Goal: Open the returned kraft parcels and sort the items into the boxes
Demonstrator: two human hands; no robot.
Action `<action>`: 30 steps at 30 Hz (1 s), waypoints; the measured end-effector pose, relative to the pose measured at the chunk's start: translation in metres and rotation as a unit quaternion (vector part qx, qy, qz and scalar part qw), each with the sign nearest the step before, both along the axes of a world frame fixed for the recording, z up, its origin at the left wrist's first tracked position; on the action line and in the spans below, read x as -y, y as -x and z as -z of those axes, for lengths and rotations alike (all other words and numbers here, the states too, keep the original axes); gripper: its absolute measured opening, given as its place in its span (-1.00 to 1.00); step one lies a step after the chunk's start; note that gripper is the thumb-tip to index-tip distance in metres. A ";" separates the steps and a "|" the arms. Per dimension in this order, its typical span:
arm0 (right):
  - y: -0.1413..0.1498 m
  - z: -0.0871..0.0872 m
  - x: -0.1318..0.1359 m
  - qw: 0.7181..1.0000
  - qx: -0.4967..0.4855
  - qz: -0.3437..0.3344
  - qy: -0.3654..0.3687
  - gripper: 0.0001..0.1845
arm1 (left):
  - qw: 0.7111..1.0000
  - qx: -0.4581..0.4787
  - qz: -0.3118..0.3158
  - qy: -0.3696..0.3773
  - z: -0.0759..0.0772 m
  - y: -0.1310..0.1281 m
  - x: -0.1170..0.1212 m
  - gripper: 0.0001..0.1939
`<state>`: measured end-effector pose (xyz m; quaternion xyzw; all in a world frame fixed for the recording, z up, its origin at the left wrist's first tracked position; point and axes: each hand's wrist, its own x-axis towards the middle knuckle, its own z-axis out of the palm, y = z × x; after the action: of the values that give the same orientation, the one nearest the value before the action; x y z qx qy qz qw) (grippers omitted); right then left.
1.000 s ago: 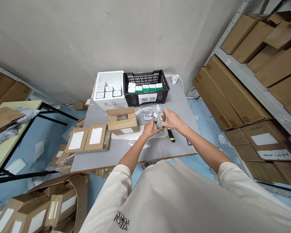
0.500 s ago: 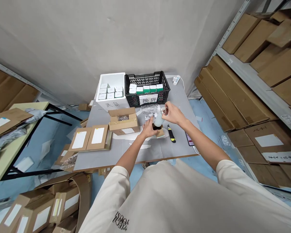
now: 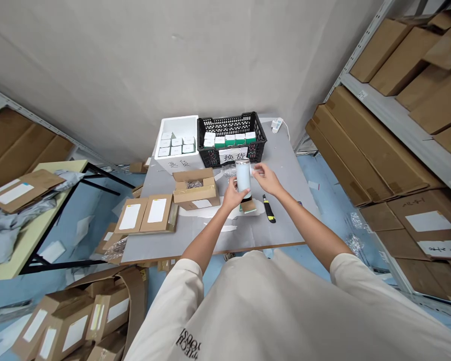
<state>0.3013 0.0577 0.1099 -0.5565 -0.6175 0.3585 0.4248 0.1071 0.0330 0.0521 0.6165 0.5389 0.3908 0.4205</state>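
Observation:
A pale blue tumbler point(image 3: 243, 178) with a shiny metal rim and a dark base stands upright over the table. My left hand point(image 3: 233, 195) is wrapped round its lower left side. At the upper right side of the tumbler, my right hand point(image 3: 265, 178) pinches a small whitish part that looks like its handle; the fingertips are partly hidden. Just below the tumbler lies a small opened carton point(image 3: 247, 206) with brown and green faces. A black and yellow box cutter point(image 3: 269, 209) lies to the right of it.
Behind stand a black plastic crate point(image 3: 229, 123) and a white foam box point(image 3: 178, 165), both holding small white cartons. An open cardboard box point(image 3: 197, 198) and flat brown boxes point(image 3: 146, 215) are at left. Clear bubble wrap point(image 3: 230, 171) lies behind the tumbler. Loaded shelves point(image 3: 398, 115) flank the right.
The tumbler has gone from tilted to upright and stands higher. My right hand has moved from its top to its right side. The view has shifted slightly.

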 end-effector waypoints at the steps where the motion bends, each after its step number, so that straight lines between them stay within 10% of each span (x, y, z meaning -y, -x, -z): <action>1: 0.001 0.009 0.001 1.000 -0.015 -0.011 0.024 -0.48 | 1.000 0.028 0.001 0.005 0.001 0.000 -0.001 -0.15; 10: 0.012 0.044 0.007 0.972 -0.201 -0.085 0.087 -0.30 | 0.999 -0.005 0.031 -0.038 0.007 0.009 -0.005 -0.21; 20: 0.012 0.041 0.004 0.994 -0.098 0.016 0.055 -0.35 | 0.997 0.039 0.061 -0.034 -0.006 0.011 -0.006 -0.17; 30: 0.008 0.039 0.007 0.976 -0.195 -0.044 0.084 -0.41 | 0.995 0.083 0.050 -0.023 0.004 0.019 -0.016 -0.16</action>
<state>0.2936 0.0511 0.0705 -0.4817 -0.5146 0.5294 0.4721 0.0881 0.0493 0.0481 0.6181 0.4614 0.4310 0.4682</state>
